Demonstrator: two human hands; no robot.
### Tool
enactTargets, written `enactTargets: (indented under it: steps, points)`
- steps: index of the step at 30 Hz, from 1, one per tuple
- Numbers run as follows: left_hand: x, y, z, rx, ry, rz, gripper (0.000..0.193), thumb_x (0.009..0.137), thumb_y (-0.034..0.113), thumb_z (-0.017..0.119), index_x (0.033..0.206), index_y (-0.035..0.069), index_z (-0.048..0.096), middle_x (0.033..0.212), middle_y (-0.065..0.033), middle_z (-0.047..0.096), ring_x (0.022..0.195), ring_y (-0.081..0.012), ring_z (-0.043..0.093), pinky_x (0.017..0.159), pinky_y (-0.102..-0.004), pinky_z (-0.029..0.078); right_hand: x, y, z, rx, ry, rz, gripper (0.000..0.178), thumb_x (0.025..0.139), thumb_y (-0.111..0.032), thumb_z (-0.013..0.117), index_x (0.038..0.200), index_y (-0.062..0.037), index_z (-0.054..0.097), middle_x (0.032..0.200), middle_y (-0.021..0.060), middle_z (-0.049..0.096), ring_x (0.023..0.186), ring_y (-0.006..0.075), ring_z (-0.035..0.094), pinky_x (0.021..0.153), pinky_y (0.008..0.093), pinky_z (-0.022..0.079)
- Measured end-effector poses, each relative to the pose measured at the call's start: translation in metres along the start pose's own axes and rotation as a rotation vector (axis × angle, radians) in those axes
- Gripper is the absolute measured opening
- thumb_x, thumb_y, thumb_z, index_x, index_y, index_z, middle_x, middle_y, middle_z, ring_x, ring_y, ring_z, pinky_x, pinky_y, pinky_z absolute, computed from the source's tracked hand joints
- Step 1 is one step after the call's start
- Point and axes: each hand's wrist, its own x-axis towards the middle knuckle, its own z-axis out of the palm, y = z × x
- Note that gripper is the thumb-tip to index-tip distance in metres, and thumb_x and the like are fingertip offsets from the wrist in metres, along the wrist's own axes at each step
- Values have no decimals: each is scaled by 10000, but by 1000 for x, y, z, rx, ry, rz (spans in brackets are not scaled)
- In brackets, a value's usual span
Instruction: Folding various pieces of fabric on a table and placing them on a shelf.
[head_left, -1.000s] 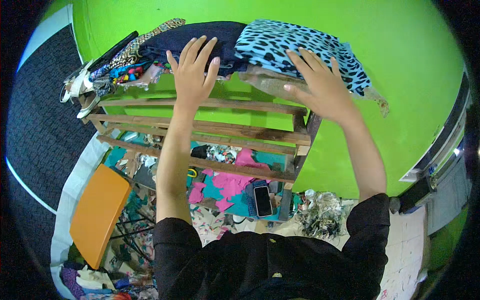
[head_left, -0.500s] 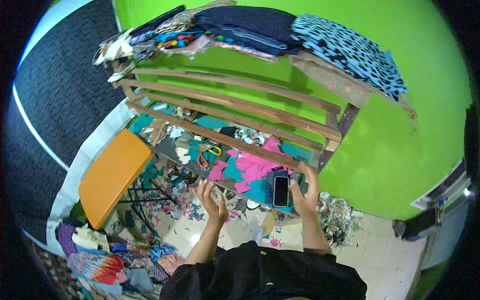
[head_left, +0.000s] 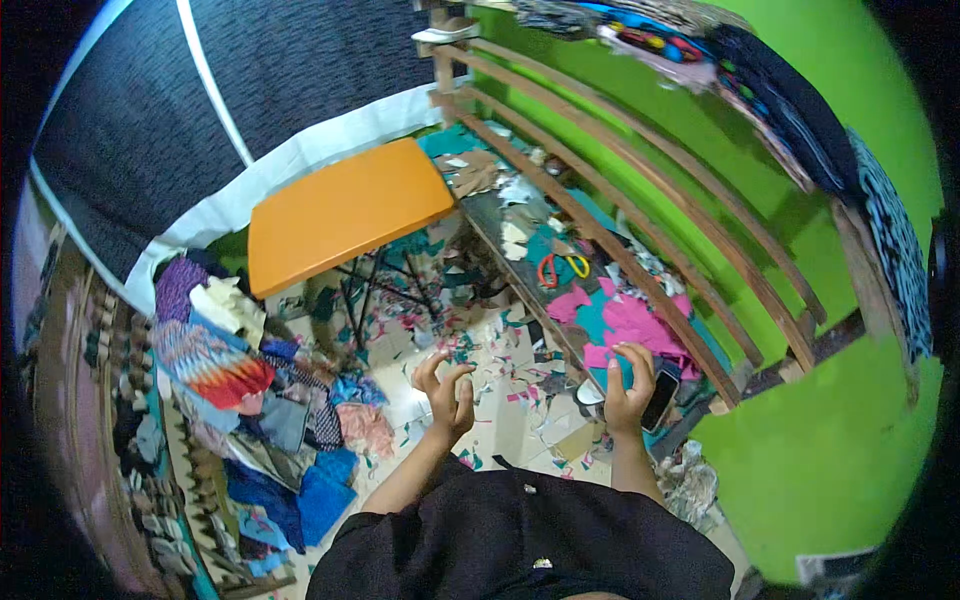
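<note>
Green wall [head_left: 840,450] backs the surface [head_left: 489,228] carrying pink fabric [head_left: 640,322] and, probably near its edge for easy reach, a phone [head_left: 662,398] just beside the right hand [head_left: 628,395], which, like the left hand [head_left: 446,400], hovers empty, fingers parted and curled.

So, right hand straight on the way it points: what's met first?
Probably the pink scraps, just ahead of the right hand; it might pass above them, since depth is unclear here.
</note>
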Motion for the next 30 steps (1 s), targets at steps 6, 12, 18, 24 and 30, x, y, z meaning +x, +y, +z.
enactTargets:
  steps: [6,12,18,24,30]
  points:
    - [30,-56,-52,154,62,-27,52,727,160,631,746,121,604,1078,-109,472,1067,-283,384,900,-388,217,20,-40,109,206,-70,35,155,719,-28,547,866,6,580,907,140,557,876,271,529,797,346,408]
    - [72,-156,-137,329,223,-106,163,654,192,687,690,113,549,1061,-98,490,1049,-285,400,882,-394,225,30,-86,252,263,-265,-120,128,710,-25,558,833,-5,588,883,139,563,856,267,540,787,338,417]
    - [95,-239,-226,368,325,-196,118,694,181,619,684,82,556,1064,-112,491,1038,-281,393,888,-399,246,23,-135,376,346,-385,-168,131,707,-18,560,834,-9,589,884,130,558,840,263,529,772,332,420]
    - [75,-305,-270,592,337,-482,173,719,252,605,846,137,586,1031,-41,508,1029,-212,422,894,-390,183,-7,-155,482,380,-570,-200,142,702,-30,571,842,-21,594,886,127,563,851,273,528,769,340,415]
    - [40,-400,-282,428,262,-600,403,752,129,552,1134,39,460,1099,-140,501,1052,-327,459,887,-384,378,-49,-133,602,154,-889,-350,337,713,-130,577,1043,-76,536,1053,136,514,1022,306,465,875,401,344]
